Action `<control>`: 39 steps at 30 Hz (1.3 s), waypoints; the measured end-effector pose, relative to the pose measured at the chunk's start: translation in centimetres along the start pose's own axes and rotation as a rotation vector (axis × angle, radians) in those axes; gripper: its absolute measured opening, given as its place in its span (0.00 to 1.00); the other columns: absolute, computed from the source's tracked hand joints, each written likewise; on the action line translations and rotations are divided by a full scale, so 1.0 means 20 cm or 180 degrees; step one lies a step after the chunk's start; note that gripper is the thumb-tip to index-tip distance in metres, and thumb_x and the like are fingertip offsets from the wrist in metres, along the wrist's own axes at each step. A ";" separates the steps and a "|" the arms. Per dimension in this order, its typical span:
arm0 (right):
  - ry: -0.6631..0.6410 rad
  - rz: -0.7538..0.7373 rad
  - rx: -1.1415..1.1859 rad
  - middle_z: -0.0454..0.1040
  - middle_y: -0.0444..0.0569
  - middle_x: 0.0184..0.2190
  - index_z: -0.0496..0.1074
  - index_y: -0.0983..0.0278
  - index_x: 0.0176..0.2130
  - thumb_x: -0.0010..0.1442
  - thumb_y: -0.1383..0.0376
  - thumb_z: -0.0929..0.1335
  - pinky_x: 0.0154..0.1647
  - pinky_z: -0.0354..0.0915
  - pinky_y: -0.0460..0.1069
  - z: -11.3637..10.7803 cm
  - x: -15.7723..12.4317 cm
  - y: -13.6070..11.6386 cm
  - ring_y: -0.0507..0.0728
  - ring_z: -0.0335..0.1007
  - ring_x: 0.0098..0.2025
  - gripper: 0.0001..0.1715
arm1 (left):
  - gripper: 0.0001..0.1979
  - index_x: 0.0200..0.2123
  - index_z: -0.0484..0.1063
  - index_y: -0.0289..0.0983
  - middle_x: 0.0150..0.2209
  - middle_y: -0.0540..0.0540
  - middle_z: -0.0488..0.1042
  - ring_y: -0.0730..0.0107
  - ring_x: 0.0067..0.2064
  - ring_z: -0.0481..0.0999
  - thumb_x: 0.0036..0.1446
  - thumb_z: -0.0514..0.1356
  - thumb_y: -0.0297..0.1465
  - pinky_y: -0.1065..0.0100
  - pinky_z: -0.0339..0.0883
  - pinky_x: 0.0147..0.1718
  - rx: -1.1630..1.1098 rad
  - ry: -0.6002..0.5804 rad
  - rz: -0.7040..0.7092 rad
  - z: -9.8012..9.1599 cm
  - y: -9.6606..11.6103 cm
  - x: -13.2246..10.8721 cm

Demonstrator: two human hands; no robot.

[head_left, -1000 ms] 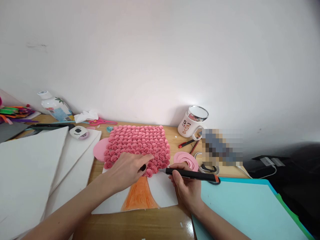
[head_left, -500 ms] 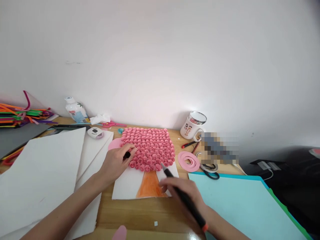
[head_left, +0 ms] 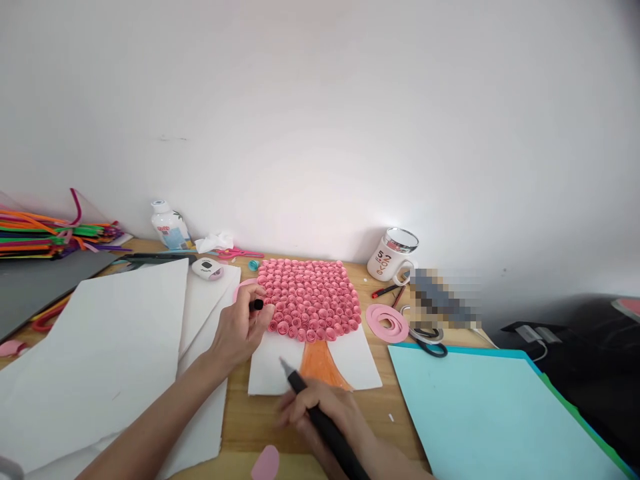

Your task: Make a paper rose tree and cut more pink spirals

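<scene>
A white card (head_left: 270,363) lies on the wooden table (head_left: 250,420). It bears a block of pink paper roses (head_left: 311,299) above an orange trunk (head_left: 320,363). My left hand (head_left: 240,328) rests at the card's left edge, fingers curled on a small black cap (head_left: 258,305). My right hand (head_left: 325,407) grips a black marker (head_left: 320,417); its grey tip hovers over the white card just left of the trunk.
White sheets (head_left: 100,353) lie at the left, light blue paper (head_left: 480,413) at the right. A pink paper spiral (head_left: 387,323), scissors (head_left: 425,337), a white mug (head_left: 393,257), red pens (head_left: 385,291), a glue bottle (head_left: 170,227) and coloured pipe cleaners (head_left: 45,233) sit around the back.
My right hand has swung the marker from the right of the roses down to the card's lower left part. My left hand slid off the roses to the card's left edge. The view shifted left.
</scene>
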State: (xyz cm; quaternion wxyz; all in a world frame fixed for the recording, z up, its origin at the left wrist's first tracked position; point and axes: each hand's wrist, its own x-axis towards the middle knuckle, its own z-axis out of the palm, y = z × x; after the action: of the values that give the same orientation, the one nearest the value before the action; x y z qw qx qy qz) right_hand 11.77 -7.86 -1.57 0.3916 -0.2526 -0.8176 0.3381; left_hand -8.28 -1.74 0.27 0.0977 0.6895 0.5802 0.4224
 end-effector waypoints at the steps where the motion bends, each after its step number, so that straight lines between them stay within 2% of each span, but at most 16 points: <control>1: 0.0068 0.0011 -0.0108 0.76 0.48 0.34 0.66 0.61 0.38 0.60 0.72 0.62 0.47 0.69 0.51 -0.01 0.01 0.00 0.55 0.73 0.42 0.08 | 0.10 0.39 0.60 0.39 0.26 0.54 0.68 0.73 0.22 0.67 0.60 0.49 0.39 0.71 0.62 0.24 -0.0029 0.0044 -0.0043 0.00 0.00 0.00; 4: -0.0284 -0.0093 -0.0486 0.76 0.54 0.39 0.68 0.63 0.42 0.62 0.72 0.60 0.49 0.67 0.54 -0.04 0.02 -0.02 0.58 0.71 0.46 0.10 | 0.10 0.36 0.60 0.39 0.27 0.52 0.69 0.73 0.22 0.68 0.61 0.46 0.38 0.71 0.63 0.24 -0.0085 0.0259 -0.0253 0.01 0.00 0.00; 6: -0.0707 -0.0172 -0.0128 0.77 0.51 0.36 0.69 0.62 0.43 0.64 0.68 0.61 0.42 0.69 0.50 -0.06 0.03 -0.04 0.56 0.73 0.39 0.10 | 0.11 0.35 0.62 0.38 0.26 0.51 0.71 0.72 0.23 0.69 0.61 0.48 0.40 0.71 0.64 0.24 -0.0155 0.0360 -0.0316 0.01 0.00 0.00; 8: -0.0761 -0.0229 0.0512 0.78 0.46 0.29 0.72 0.60 0.44 0.63 0.59 0.63 0.36 0.70 0.46 -0.10 0.04 -0.05 0.53 0.74 0.32 0.13 | 0.13 0.35 0.64 0.38 0.27 0.51 0.73 0.72 0.24 0.70 0.59 0.51 0.42 0.72 0.64 0.24 -0.0258 0.0389 -0.0216 0.01 0.00 0.00; 10: -0.0197 -0.0014 0.0986 0.78 0.46 0.27 0.75 0.59 0.42 0.61 0.50 0.63 0.31 0.70 0.45 -0.15 0.05 -0.02 0.53 0.74 0.28 0.20 | 0.13 0.34 0.67 0.38 0.26 0.51 0.73 0.74 0.24 0.70 0.58 0.54 0.43 0.73 0.64 0.24 -0.0331 0.0311 -0.0042 0.02 0.01 -0.01; 12: 0.0672 0.0609 0.1203 0.78 0.51 0.31 0.76 0.61 0.37 0.61 0.47 0.61 0.24 0.68 0.45 -0.21 0.07 0.04 0.54 0.73 0.28 0.25 | 0.15 0.33 0.68 0.38 0.25 0.51 0.74 0.75 0.23 0.70 0.58 0.54 0.44 0.74 0.63 0.23 -0.0367 0.0159 0.0263 0.02 0.02 -0.02; 15: 0.1745 0.1434 0.1461 0.74 0.49 0.26 0.73 0.63 0.29 0.61 0.47 0.61 0.17 0.62 0.42 -0.28 0.12 0.16 0.51 0.68 0.23 0.25 | 0.16 0.33 0.68 0.38 0.25 0.50 0.73 0.74 0.24 0.70 0.60 0.53 0.44 0.73 0.63 0.24 -0.0303 -0.0006 0.0925 0.04 0.04 -0.04; 17: 0.2167 0.1737 0.1538 0.69 0.46 0.22 0.70 0.63 0.26 0.59 0.49 0.63 0.16 0.60 0.42 -0.29 0.15 0.23 0.50 0.64 0.20 0.23 | 0.13 0.34 0.68 0.38 0.24 0.51 0.73 0.75 0.23 0.69 0.62 0.51 0.40 0.73 0.62 0.24 -0.0157 -0.0040 0.1163 0.05 0.04 -0.05; 19: 0.2232 0.1860 0.1638 0.64 0.43 0.20 0.68 0.63 0.23 0.57 0.50 0.65 0.15 0.57 0.41 -0.27 0.16 0.26 0.48 0.59 0.19 0.22 | 0.09 0.36 0.66 0.38 0.26 0.51 0.74 0.77 0.21 0.68 0.64 0.50 0.35 0.74 0.61 0.23 -0.0017 -0.0006 0.1143 0.05 0.05 -0.06; 21: 0.2091 0.1865 0.1695 0.61 0.42 0.18 0.68 0.64 0.22 0.56 0.50 0.66 0.14 0.54 0.41 -0.23 0.15 0.26 0.47 0.56 0.18 0.22 | 0.06 0.37 0.66 0.38 0.27 0.51 0.75 0.78 0.19 0.65 0.63 0.50 0.30 0.75 0.60 0.21 0.0105 0.0094 0.1030 0.05 0.05 -0.06; 24: 0.1764 0.1651 0.1500 0.59 0.39 0.15 0.69 0.64 0.24 0.58 0.52 0.65 0.13 0.50 0.41 -0.17 0.12 0.24 0.46 0.51 0.15 0.21 | 0.07 0.32 0.65 0.38 0.19 0.56 0.69 0.80 0.14 0.60 0.60 0.49 0.27 0.75 0.56 0.17 0.0251 0.0294 0.0954 0.04 0.06 -0.05; 27: 0.1215 0.1242 0.1071 0.66 0.41 0.15 0.73 0.63 0.30 0.61 0.57 0.64 0.15 0.57 0.42 -0.13 0.08 0.22 0.48 0.58 0.15 0.15 | 0.07 0.29 0.64 0.39 0.14 0.59 0.62 0.80 0.13 0.57 0.58 0.49 0.26 0.76 0.53 0.15 0.0320 0.0366 0.0929 0.03 0.05 -0.04; 30: 0.0763 0.0805 0.0685 0.75 0.44 0.22 0.75 0.60 0.36 0.61 0.62 0.65 0.23 0.67 0.44 -0.14 0.07 0.19 0.52 0.70 0.21 0.09 | 0.08 0.29 0.63 0.38 0.15 0.58 0.63 0.80 0.13 0.57 0.59 0.49 0.25 0.75 0.53 0.16 0.0391 0.0394 0.0853 0.03 0.03 -0.04; 34: 0.0229 0.0177 0.0203 0.78 0.48 0.31 0.72 0.58 0.45 0.61 0.63 0.64 0.32 0.71 0.47 -0.16 0.10 0.15 0.54 0.75 0.29 0.13 | 0.09 0.29 0.63 0.38 0.16 0.57 0.64 0.80 0.14 0.59 0.61 0.48 0.27 0.75 0.54 0.17 0.0416 0.0426 0.0656 0.03 0.01 -0.05; 37: -0.0205 -0.0394 -0.0404 0.77 0.53 0.38 0.69 0.61 0.50 0.60 0.63 0.64 0.45 0.70 0.50 -0.15 0.12 0.13 0.57 0.75 0.40 0.18 | 0.09 0.29 0.62 0.39 0.17 0.56 0.65 0.79 0.15 0.60 0.61 0.47 0.27 0.75 0.56 0.18 0.0378 0.0403 0.0456 0.03 0.00 -0.06; 39: -0.0525 -0.0583 -0.0553 0.77 0.54 0.39 0.67 0.63 0.51 0.60 0.64 0.64 0.55 0.63 0.55 -0.14 0.12 0.12 0.58 0.74 0.45 0.19 | 0.10 0.29 0.62 0.39 0.17 0.56 0.66 0.78 0.14 0.60 0.61 0.46 0.27 0.74 0.56 0.17 0.0375 0.0407 0.0388 0.03 0.00 -0.06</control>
State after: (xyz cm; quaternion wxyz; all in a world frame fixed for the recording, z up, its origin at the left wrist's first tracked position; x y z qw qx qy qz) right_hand 13.00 -3.80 -0.94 0.3290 -0.1812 -0.8928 0.2485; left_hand -7.78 -2.61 -0.58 -0.0061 0.6997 0.5661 0.4358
